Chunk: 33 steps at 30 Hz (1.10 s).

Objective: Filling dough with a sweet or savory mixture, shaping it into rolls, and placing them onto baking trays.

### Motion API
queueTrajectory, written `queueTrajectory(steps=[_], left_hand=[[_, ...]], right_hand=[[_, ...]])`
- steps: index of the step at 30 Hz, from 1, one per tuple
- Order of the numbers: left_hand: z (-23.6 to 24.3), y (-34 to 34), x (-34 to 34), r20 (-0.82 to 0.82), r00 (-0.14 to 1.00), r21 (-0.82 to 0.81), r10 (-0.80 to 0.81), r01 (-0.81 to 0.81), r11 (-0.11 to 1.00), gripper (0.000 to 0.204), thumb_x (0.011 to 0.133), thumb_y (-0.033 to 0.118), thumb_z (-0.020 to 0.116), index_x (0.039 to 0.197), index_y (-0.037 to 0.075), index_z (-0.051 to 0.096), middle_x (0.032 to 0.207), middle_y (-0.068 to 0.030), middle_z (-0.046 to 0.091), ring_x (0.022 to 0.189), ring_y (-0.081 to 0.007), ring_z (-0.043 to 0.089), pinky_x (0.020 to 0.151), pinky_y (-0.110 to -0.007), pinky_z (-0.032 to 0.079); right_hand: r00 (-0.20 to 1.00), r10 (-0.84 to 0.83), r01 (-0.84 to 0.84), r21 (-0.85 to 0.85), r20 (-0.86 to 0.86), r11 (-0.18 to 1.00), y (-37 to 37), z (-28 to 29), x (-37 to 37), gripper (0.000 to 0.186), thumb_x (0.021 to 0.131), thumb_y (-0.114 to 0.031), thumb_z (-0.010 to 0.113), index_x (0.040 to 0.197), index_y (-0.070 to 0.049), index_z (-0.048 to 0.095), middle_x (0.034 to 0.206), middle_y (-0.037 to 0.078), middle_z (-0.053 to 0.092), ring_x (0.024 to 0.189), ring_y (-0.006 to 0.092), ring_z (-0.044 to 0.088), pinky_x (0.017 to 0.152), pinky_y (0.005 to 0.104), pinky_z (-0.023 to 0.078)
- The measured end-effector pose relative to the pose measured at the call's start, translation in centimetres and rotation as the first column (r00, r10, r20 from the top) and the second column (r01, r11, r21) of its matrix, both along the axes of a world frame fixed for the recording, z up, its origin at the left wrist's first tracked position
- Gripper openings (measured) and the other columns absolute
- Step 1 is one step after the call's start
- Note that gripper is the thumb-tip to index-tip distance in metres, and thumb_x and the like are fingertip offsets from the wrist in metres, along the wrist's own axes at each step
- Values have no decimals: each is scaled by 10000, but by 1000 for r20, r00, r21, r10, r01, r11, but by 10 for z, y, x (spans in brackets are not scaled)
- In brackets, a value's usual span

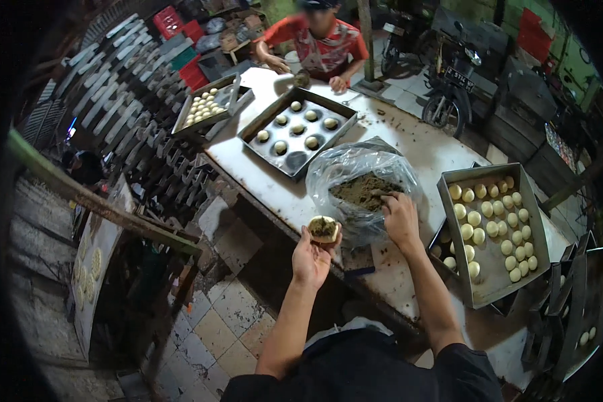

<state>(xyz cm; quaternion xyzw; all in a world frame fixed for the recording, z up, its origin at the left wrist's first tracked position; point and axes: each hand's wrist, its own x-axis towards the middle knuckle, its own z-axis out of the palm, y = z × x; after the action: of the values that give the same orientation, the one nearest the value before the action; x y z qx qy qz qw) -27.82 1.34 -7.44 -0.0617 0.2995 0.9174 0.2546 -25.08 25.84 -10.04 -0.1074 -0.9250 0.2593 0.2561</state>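
My left hand (310, 261) is closed around the edges of a flattened piece of pale dough (323, 224) with a mound of greenish-brown crumbly filling on top. More of that filling (362, 192) lies in a large clear plastic bag (321, 175), opened wide on the table. Into the bag reaches my right hand (402, 220), its fingers curled at the filling and their tips partly hidden. Just beyond the bag sits a dark metal tray (248, 144) with several round dough balls (297, 127) spaced apart.
On the right, a deep metal tray (472, 298) holds many dough balls. Another tray of balls (206, 107) stands far left on the white table (409, 144). Across it, a person in a red shirt (321, 50) works at the far edge. Motorcycles (449, 94) stand behind.
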Motion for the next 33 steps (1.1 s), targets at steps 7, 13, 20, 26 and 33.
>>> queueTrajectory(steps=[7,13,20,26,33], left_hand=[[15,-29,131,-94,995,-306,-20,-9,952,417,1118,339,400,1387,45,524,1246,-107,647,1113,-227,664,911,-359,566],[30,-35,220,-61,935,33,-349,351,936,336,1112,223,416,1347,6,522,1232,-123,649,1123,-247,671,913,-403,591],[71,30,321,-434,743,-425,-510,330,843,328,1067,162,543,1357,12,505,1225,-108,634,1053,-189,667,886,-313,562],[91,105,382,-576,472,-671,-667,194,716,327,1023,236,641,1252,2,629,1084,-75,680,964,-144,651,803,-272,534],[65,230,483,-360,706,-369,-610,492,788,377,934,218,724,1220,44,551,980,-22,564,956,-105,583,868,-266,492]], right_hand=[[861,499,-505,52,98,862,-146,63,162,672,961,-162,636,1556,-30,353,1624,199,333,1545,342,241,1223,552,186],[927,373,-329,-389,41,860,-111,98,277,877,777,-95,804,1558,-113,406,1625,163,348,1539,392,234,1235,488,234],[931,159,-344,-648,-328,680,-70,92,388,560,814,-32,798,1352,-53,643,1432,127,545,1338,284,498,1117,389,420],[887,-95,-392,-844,-453,366,-20,116,486,365,853,41,758,1212,3,709,1360,133,554,1248,226,570,1032,338,493],[905,-284,-224,-923,-316,311,72,115,588,250,878,79,738,1113,42,659,1011,80,674,917,135,676,809,253,552]])
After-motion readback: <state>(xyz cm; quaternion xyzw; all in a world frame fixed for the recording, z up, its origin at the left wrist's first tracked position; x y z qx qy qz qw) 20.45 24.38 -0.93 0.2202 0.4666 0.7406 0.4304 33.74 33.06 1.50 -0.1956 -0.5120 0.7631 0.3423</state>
